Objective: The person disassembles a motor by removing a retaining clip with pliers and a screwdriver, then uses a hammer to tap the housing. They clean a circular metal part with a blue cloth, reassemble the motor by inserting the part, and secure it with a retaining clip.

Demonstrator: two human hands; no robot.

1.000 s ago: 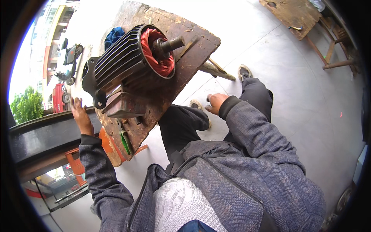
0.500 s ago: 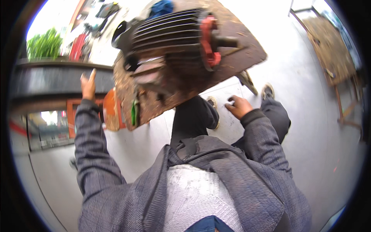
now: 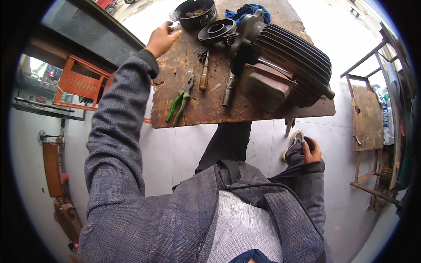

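Black bowl (image 3: 205, 22): left of the motor (image 3: 291, 57), far side; a knuckle bump could spill its contents (image 3: 198, 13).
Left hand (image 3: 163, 40): grip loosely open beside the bowl.
Right hand (image 3: 311, 151): wearer's side of the motor, grip curled, can't tell if empty.

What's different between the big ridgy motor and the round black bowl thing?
The motor is long and barrel-like; the black bowl is short and round. The motor has rows of ridges outside; the bowl's wall has none, just pale markings. The motor looks much bigger than the bowl. Both are dark and sit on the worn wooden table.
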